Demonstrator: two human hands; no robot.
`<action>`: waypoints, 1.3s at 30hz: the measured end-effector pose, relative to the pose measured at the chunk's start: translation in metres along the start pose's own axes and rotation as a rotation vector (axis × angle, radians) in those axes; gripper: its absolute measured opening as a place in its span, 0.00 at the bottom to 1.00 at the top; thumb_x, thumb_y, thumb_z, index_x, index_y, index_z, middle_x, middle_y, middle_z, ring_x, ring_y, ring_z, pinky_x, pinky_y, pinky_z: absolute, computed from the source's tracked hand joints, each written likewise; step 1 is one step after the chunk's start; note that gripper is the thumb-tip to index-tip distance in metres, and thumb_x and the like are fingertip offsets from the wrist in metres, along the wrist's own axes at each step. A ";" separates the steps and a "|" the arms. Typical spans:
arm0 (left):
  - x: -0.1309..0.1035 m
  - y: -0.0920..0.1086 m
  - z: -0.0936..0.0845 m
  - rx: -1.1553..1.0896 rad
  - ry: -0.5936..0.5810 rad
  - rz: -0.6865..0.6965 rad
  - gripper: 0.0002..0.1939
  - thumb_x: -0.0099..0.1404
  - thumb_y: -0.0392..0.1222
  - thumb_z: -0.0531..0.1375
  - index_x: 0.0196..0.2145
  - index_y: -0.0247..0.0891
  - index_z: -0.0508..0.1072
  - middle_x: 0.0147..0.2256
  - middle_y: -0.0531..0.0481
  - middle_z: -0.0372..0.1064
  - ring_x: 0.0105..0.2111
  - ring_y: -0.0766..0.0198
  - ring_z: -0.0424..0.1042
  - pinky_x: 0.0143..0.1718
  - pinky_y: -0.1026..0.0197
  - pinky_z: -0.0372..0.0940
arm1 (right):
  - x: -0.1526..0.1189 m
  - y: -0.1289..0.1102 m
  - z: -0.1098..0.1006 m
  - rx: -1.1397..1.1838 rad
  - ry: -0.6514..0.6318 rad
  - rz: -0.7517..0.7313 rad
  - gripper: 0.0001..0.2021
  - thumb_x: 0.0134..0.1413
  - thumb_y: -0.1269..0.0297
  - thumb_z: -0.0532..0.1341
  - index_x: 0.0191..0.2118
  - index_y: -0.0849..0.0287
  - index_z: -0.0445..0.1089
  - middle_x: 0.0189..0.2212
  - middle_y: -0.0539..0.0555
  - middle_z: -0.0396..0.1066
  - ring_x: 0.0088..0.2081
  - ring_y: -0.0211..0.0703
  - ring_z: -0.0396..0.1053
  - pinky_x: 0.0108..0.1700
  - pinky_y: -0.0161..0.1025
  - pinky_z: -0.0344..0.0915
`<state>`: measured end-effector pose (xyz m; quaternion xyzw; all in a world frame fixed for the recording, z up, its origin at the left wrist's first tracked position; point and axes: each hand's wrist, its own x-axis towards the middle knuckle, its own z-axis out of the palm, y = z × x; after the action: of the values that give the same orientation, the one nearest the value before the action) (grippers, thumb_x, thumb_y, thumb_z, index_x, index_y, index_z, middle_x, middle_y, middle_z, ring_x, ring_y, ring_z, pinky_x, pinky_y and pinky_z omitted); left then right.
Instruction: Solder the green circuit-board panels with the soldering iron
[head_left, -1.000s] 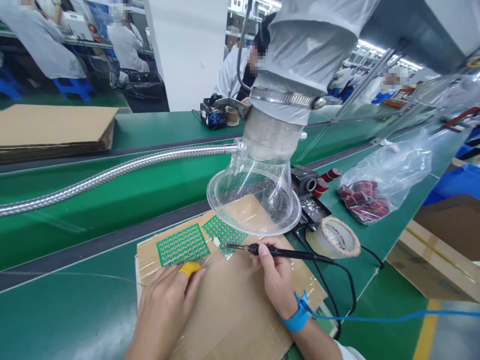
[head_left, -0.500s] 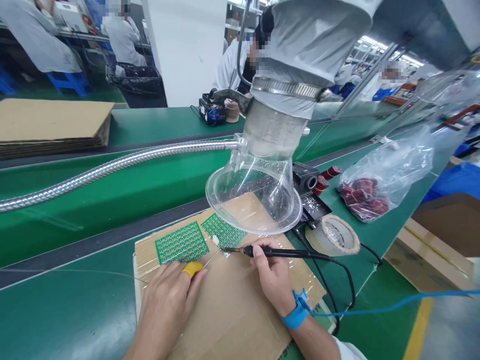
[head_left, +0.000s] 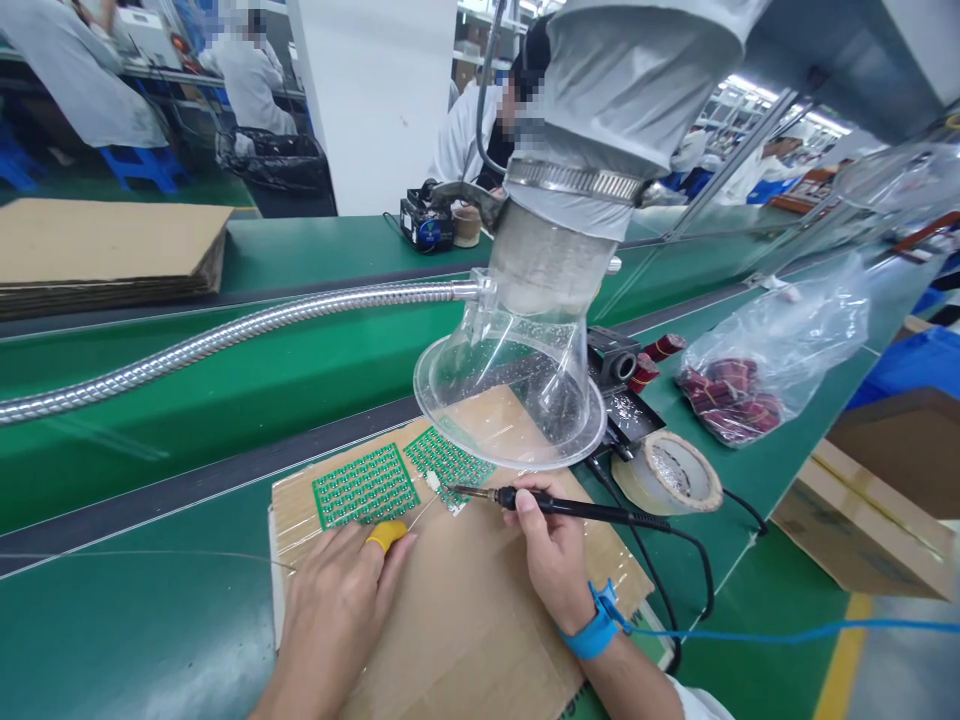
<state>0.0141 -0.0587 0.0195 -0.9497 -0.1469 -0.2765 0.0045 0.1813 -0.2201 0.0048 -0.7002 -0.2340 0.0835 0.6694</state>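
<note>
My right hand (head_left: 551, 545), a blue strap round its wrist, grips a black soldering iron (head_left: 570, 508) like a pen. The iron's tip points left, over the near edge of a green circuit board panel (head_left: 450, 456). A small white part (head_left: 433, 481) sits at that panel's left edge. My left hand (head_left: 345, 580) rests on the cardboard (head_left: 450, 610), with a yellow finger cot (head_left: 387, 535) on one finger. Its thumb and finger pinch a thin solder wire (head_left: 421, 513) whose end reaches toward the tip. Another green panel (head_left: 365, 484) lies just beyond this hand.
A clear fume hood (head_left: 510, 400) hangs low over the boards. To the right stand a tape roll (head_left: 667, 473) holding solder bits, the iron's stand (head_left: 619, 365) and a plastic bag of dark red wire bundles (head_left: 731, 390). A cardboard stack (head_left: 112, 245) lies far left; co-workers sit beyond.
The soldering iron's tip has lifted slightly up and to the right, apart from the solder wire's end. My left hand stays almost where it was. The whole view has shifted a little.
</note>
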 end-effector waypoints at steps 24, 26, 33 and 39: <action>0.006 0.000 0.002 0.010 0.005 0.014 0.21 0.76 0.44 0.53 0.25 0.39 0.70 0.21 0.52 0.61 0.23 0.59 0.62 0.31 0.55 0.54 | 0.004 -0.003 0.004 -0.097 -0.086 0.000 0.11 0.68 0.56 0.60 0.37 0.56 0.72 0.26 0.50 0.72 0.26 0.43 0.71 0.29 0.37 0.67; 0.006 0.000 0.004 0.016 0.002 0.017 0.21 0.76 0.43 0.52 0.25 0.38 0.70 0.21 0.52 0.62 0.23 0.59 0.63 0.31 0.55 0.54 | 0.004 -0.003 0.004 -0.101 -0.088 0.002 0.11 0.68 0.55 0.60 0.37 0.56 0.72 0.26 0.50 0.72 0.26 0.43 0.71 0.29 0.37 0.67; 0.007 0.001 0.003 0.005 -0.033 0.004 0.20 0.76 0.42 0.53 0.24 0.39 0.69 0.22 0.52 0.65 0.24 0.61 0.64 0.33 0.56 0.55 | 0.004 -0.005 0.004 -0.096 -0.088 0.013 0.12 0.68 0.55 0.60 0.37 0.56 0.72 0.26 0.50 0.72 0.26 0.43 0.71 0.29 0.36 0.67; 0.001 0.002 -0.001 0.017 -0.072 -0.008 0.22 0.76 0.45 0.53 0.23 0.40 0.66 0.22 0.51 0.64 0.25 0.60 0.65 0.32 0.55 0.55 | 0.003 -0.005 0.004 -0.109 -0.098 0.012 0.11 0.68 0.55 0.60 0.37 0.56 0.72 0.26 0.50 0.72 0.27 0.43 0.71 0.30 0.38 0.67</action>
<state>0.0149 -0.0607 0.0207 -0.9583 -0.1533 -0.2410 0.0059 0.1809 -0.2149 0.0098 -0.7319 -0.2667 0.1088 0.6175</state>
